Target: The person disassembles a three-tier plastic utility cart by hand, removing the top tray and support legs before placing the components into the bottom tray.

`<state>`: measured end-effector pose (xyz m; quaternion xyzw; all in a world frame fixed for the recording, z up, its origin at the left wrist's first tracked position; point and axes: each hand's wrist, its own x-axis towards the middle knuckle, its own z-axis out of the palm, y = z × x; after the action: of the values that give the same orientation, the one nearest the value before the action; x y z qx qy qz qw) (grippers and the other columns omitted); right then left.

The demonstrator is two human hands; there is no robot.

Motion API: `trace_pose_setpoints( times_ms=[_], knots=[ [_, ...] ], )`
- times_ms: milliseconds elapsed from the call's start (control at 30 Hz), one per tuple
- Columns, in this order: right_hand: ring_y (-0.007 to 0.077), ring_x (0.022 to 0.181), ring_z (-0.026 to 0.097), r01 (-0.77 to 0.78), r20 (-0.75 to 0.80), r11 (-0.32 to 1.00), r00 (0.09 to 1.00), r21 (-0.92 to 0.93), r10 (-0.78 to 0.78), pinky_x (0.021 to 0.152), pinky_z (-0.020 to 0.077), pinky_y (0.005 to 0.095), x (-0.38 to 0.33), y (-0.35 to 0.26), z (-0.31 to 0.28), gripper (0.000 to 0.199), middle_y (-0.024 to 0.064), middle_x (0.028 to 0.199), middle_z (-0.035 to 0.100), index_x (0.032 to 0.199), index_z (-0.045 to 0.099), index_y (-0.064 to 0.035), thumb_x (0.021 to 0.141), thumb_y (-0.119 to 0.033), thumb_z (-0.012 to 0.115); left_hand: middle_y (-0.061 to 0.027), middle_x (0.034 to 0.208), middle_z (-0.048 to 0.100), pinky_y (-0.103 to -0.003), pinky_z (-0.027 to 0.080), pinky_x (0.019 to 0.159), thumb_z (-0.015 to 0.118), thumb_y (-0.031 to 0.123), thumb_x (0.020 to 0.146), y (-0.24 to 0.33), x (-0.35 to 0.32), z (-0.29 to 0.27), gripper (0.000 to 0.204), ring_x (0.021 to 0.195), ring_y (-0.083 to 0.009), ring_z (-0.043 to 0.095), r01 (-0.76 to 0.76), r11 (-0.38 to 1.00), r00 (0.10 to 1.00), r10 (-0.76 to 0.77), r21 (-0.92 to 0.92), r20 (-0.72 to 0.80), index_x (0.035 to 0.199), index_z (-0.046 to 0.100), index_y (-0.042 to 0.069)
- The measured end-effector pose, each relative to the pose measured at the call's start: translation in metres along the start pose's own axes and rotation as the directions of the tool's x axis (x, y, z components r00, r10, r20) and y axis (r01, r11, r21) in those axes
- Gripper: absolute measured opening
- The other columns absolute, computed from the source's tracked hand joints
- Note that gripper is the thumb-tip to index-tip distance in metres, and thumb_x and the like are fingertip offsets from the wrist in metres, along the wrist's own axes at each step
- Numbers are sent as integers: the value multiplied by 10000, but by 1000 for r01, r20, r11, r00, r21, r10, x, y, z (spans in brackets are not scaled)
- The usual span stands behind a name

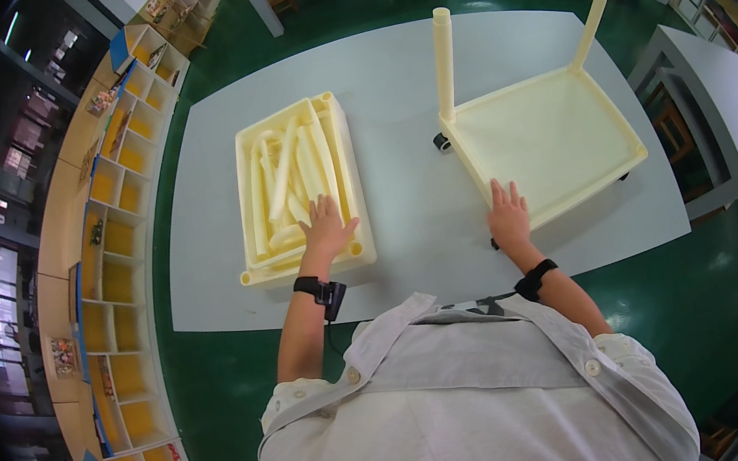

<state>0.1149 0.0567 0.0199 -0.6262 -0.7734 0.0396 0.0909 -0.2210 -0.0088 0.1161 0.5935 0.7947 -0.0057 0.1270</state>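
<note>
Your left hand [327, 227] is lying flat, fingers spread, inside the smooth cream plastic tray [348, 186], touching the round legs [291, 180] piled at its eleven o'clock. Your right hand [508, 216] is pressing the upturned cream stool [554, 134], fingers together, two tapered legs standing at twelve.

small black part [441, 141] too small to tell
</note>
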Motion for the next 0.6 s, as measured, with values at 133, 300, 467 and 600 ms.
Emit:
trace_pose_setpoints(
  times_ms=[133, 300, 467, 600],
  knots=[
    [283, 1286, 279, -24, 116, 991, 993, 133, 8, 1020, 276, 454, -8, 18, -34, 563, 89, 1277, 454, 1336, 303, -149, 822, -198, 528, -164, 1398, 262, -479, 247, 1028, 595, 346, 807, 27, 1, -7, 745, 1292, -319, 249, -354, 919, 934, 337, -174, -122, 1349, 226, -7],
    [294, 1250, 336, 131, 73, 955, 985, 266, -155, 1023, 296, 427, -31, 45, -59, 528, 107, 1208, 513, 1269, 395, -174, 773, -57, 536, -184, 1365, 307, -398, 288, 1009, 630, 301, 792, 103, -5, -54, 713, 1261, -304, 309, -542, 625, 838, 353, -562, -415, 1331, 276, -5],
    [284, 1214, 388, 235, 156, 920, 943, 315, -294, 1024, 294, 426, -44, 75, -62, 444, 103, 1184, 535, 1180, 493, -151, 747, -63, 544, -159, 1266, 425, -350, 322, 974, 662, 208, 776, 147, -7, -88, 609, 1192, -248, 400, -608, 405, 785, 178, -682, -594, 1265, 369, -6],
    [272, 1181, 426, 356, 97, 829, 895, 431, -435, 1039, 264, 409, -43, 74, -64, 319, 77, 1231, 508, 1094, 556, -149, 777, -178, 554, -34, 756, 581, -253, 460, 653, 654, 69, 779, 157, -24, -84, 134, 697, -114, 569, -487, 20, 867, 138, -873, -480, 840, 542, 27]
  ],
)
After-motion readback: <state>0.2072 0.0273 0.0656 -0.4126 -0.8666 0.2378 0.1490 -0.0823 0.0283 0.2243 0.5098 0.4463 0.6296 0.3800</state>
